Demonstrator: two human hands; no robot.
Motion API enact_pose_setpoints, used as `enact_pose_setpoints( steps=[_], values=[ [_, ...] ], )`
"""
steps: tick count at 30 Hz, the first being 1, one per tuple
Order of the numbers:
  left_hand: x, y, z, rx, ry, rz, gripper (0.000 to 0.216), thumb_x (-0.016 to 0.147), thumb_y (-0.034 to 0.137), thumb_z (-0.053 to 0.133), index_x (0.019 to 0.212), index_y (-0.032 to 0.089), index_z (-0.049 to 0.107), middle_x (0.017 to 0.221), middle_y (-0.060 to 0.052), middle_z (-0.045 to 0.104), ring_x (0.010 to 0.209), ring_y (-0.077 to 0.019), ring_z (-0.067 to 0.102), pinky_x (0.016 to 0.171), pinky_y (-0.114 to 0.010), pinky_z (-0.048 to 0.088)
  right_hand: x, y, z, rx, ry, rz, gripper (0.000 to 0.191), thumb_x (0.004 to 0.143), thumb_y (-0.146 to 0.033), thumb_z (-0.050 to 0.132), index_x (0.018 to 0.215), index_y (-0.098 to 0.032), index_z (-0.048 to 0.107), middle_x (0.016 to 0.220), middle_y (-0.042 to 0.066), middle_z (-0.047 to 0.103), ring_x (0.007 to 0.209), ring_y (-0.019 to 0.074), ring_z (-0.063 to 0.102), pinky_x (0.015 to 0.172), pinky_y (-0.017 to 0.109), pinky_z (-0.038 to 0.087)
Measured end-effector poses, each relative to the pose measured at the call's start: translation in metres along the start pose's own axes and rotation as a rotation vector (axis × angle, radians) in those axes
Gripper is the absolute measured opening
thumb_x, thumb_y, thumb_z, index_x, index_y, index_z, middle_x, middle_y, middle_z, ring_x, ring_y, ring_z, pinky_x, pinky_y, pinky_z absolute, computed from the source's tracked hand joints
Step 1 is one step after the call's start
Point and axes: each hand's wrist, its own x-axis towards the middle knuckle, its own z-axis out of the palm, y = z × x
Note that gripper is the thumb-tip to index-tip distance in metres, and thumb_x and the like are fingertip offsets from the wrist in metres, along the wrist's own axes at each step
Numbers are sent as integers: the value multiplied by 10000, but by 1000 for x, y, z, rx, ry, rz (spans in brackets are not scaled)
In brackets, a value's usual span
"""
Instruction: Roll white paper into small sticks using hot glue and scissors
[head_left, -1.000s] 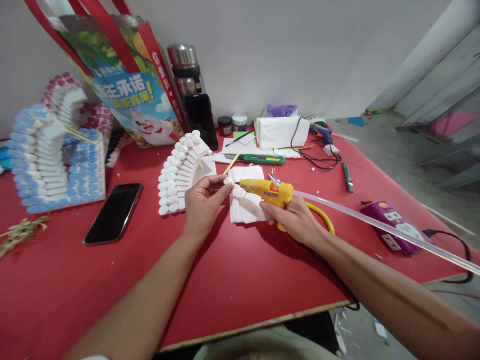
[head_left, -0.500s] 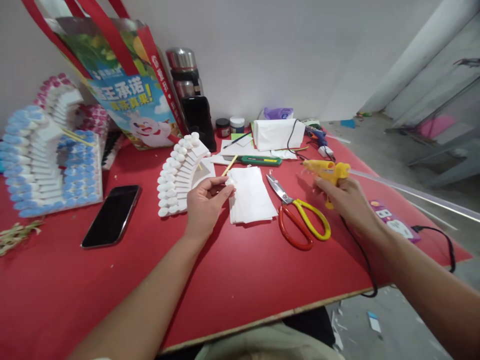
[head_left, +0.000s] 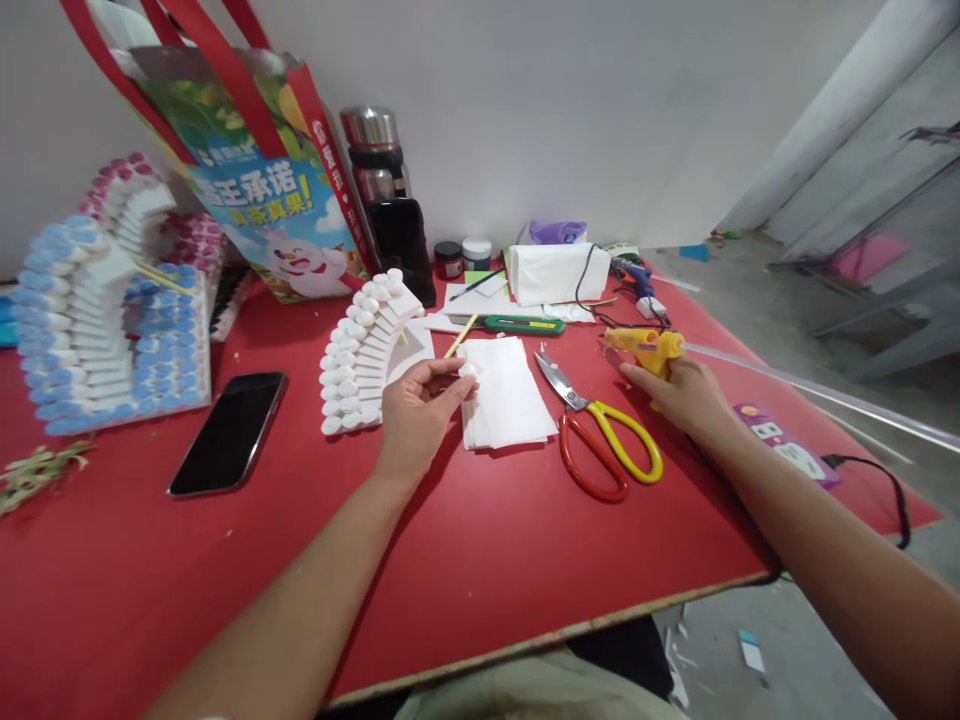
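My left hand (head_left: 420, 410) pinches a small white piece (head_left: 469, 371) between thumb and fingertips. It is held just above the left edge of a stack of white paper sheets (head_left: 510, 400). My right hand (head_left: 694, 395) is around a yellow hot glue gun (head_left: 645, 346), low over the table, a long clear glue stick (head_left: 810, 385) jutting from its back. Between the paper and the gun lie scissors (head_left: 574, 400) with one red and one yellow handle. Left of my left hand stands a white fan-shaped piece (head_left: 360, 350) edged with round white tips.
A black phone (head_left: 229, 433) lies on the red table (head_left: 465, 570). Blue-and-white fan pieces (head_left: 75, 320), a printed bag (head_left: 277, 190) and a steel flask (head_left: 371, 130) stand back left. A green utility knife (head_left: 521, 325) lies behind the paper. The gun's dark cord runs near the right edge.
My right hand and the glue gun have shifted slightly left and the gun sits lower. My left hand still pinches the white piece. The whole view has moved a little.
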Motion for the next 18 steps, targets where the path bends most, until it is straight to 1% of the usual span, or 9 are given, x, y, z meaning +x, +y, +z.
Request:
enact_pose_setpoints(
  steps=[3, 7, 9, 10, 12, 13, 14, 16, 18],
  values=[
    [-3, 3, 2, -26, -6, -17, 322, 697, 298, 893, 957, 154, 768, 847, -60, 774, 752, -181, 732, 782, -339, 610, -7, -6, -10, -201, -69, 30, 394, 872, -571, 642, 755, -226, 491, 724, 88, 597, 652, 216, 533, 627, 365, 364],
    [-2, 3, 3, -78, -12, -45, 308, 693, 283, 897, 938, 147, 769, 843, -63, 774, 746, -179, 732, 792, -342, 609, -32, -16, -26, -352, -156, -136, 285, 967, -461, 534, 955, -176, 539, 1013, 219, 667, 885, 296, 628, 747, 398, 432],
    [-1, 1, 2, -111, -21, -64, 301, 698, 280, 897, 933, 142, 770, 836, -62, 772, 746, -172, 733, 799, -335, 610, -52, -16, -33, -437, -162, -159, 363, 997, -442, 477, 1166, -127, 541, 1189, 253, 651, 1045, 345, 641, 825, 414, 469],
    [0, 0, 2, -131, -27, -75, 299, 702, 277, 897, 935, 139, 771, 833, -59, 770, 749, -167, 734, 802, -326, 610, -63, -16, -37, -493, -195, -187, 426, 1008, -452, 451, 1239, -104, 530, 1179, 255, 664, 1066, 365, 648, 827, 428, 483],
    [1, -1, 2, -182, -39, -102, 294, 706, 260, 897, 941, 134, 774, 838, -55, 768, 756, -154, 735, 801, -300, 610, -87, -17, -48, -595, -141, -270, 538, 1015, -465, 401, 1347, -56, 507, 1200, 275, 670, 1069, 403, 663, 836, 483, 509],
    [1, 0, 3, -212, -42, -116, 289, 702, 246, 900, 936, 132, 775, 842, -54, 769, 755, -148, 735, 796, -286, 610, -99, -20, -54, -617, -76, -321, 564, 1016, -483, 371, 1330, -48, 544, 1221, 287, 670, 1089, 430, 662, 849, 521, 518],
    [1, 0, 3, -242, -45, -130, 283, 693, 230, 904, 925, 130, 777, 844, -54, 771, 751, -142, 735, 786, -273, 610, -108, -26, -61, -591, -50, -387, 560, 1022, -494, 346, 1294, -70, 592, 1236, 271, 681, 1094, 431, 673, 845, 536, 533],
    [0, 3, 5, -299, -51, -158, 270, 667, 198, 915, 891, 128, 781, 838, -55, 777, 736, -133, 734, 765, -251, 610, -119, -47, -71, -445, -26, -505, 503, 1038, -494, 359, 1295, -160, 635, 1286, 187, 706, 1067, 373, 714, 817, 501, 572],
    [0, 5, 6, -354, -66, -188, 274, 642, 170, 924, 875, 134, 786, 829, -52, 784, 732, -127, 738, 755, -231, 608, -118, -76, -71, -238, -44, -553, 459, 1045, -426, 414, 1429, -229, 571, 1336, 112, 704, 1131, 301, 712, 901, 446, 579]
  ],
)
